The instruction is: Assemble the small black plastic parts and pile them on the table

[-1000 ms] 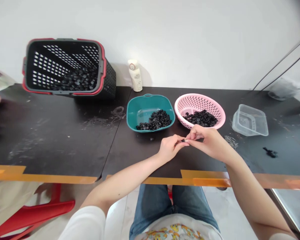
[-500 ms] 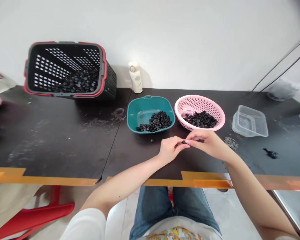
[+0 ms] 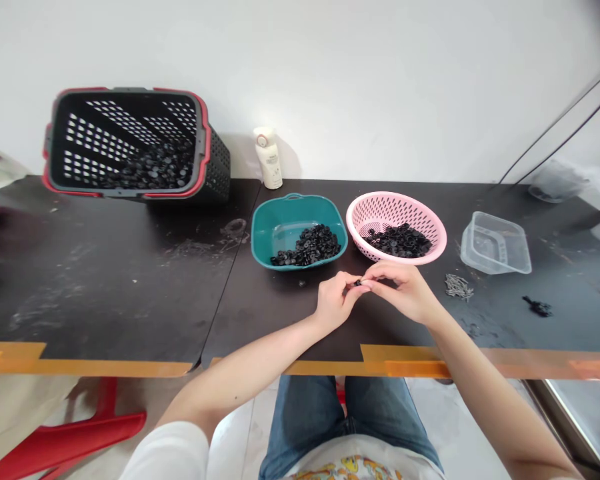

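My left hand point(image 3: 333, 299) is closed in a pinch on a small black round part point(image 3: 357, 283), which shows between thumb and forefinger. Fingertips of my right hand point(image 3: 399, 288) meet it from the other side, also pinched; whatever they hold is mostly covered. Both hands are above the dark table, just in front of two containers. Behind the left hand is a teal basin point(image 3: 259, 230) with a heap of small black round parts point(image 3: 316, 245). A pink colander point(image 3: 434, 227) behind the right hand holds more black parts point(image 3: 400, 241).
A dark basket with red trim point(image 3: 206, 143) holding black discs stands at the back left, beside a white bottle point(image 3: 269, 159). To the right are thin metal pins point(image 3: 459, 287), a clear plastic tub point(image 3: 497, 250) and a black clump point(image 3: 537, 307). Orange tape point(image 3: 325, 368) runs along the table's front edge.
My right hand has shifted slightly left and its fingertips remain against my left hand's. The pile of metal pins now shows more fully beside my right forearm.
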{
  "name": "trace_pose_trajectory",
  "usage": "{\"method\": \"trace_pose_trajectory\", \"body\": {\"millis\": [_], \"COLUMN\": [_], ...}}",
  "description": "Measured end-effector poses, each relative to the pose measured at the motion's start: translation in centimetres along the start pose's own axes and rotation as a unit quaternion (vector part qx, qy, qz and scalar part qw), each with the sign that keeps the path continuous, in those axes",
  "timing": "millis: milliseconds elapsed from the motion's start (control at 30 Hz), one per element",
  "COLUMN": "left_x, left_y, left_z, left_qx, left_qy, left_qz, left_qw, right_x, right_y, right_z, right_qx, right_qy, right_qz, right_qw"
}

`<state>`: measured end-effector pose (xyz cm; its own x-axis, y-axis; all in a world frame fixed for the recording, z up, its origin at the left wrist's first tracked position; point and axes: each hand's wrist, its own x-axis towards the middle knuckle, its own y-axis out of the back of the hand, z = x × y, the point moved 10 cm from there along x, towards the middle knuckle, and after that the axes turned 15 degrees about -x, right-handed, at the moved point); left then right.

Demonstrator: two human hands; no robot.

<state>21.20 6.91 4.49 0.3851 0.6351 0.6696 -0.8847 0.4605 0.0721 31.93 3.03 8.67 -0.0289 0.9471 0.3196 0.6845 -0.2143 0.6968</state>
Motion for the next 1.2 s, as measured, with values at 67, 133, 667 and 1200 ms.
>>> {"method": "trace_pose_trajectory", "body": {"millis": [67,133,667,1200], "left_x": [0.1,0.2,0.1,-0.2], "left_y": [0.1,0.1,-0.1,1.3], "left_z": [0.0,0.0,-0.7,1.7], "left_qx": [0.0,0.0,-0.003,-0.032], "left_qy": [0.005,0.006,0.045,-0.079], "left_qz": [0.005,0.007,-0.009,0.056], "left_qw": [1.0,1.0,0.999,0.995], "right_x": [0.1,0.5,12.0,3.1], "right_y": [0.3,0.6,0.8,-1.5], "right_z": [0.2,0.6,15.1,5.1], "right_qx": [-0.003,-0.005,-0.21,0.406], "right_qy": [0.001,0.001,-0.174,-0.176], "right_qz": [0.0,-0.031,-0.173,-0.027], "right_qw": [1.0,0.999,0.946,0.896]}}
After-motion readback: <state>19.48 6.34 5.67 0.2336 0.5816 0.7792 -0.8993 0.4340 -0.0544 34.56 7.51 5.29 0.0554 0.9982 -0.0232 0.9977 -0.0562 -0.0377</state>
